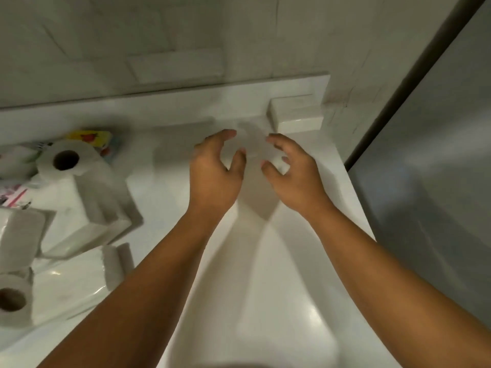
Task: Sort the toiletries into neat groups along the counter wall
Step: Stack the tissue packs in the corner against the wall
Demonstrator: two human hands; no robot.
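1. Left hand (212,179) and right hand (295,176) hover side by side above the glossy white counter (265,261), fingers loosely curved, gripping nothing.
2. A white toilet paper roll (66,162) and a yellow printed packet (89,136) sit at the far left.

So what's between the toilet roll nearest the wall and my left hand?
Head view: only bare white counter between that toilet roll and the left hand.

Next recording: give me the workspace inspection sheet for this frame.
Surface: white glossy counter against the wall.
Job's things: toilet roll upright at left; colourful packet behind it; white block in the back corner.
Clutter: clear plastic wrap at lower left.
Hands: left hand and right hand over the counter, fingers loosely curled, nothing clearly held.
Cables: nothing seen.
Surroundings: tiled wall; grey panel at right.
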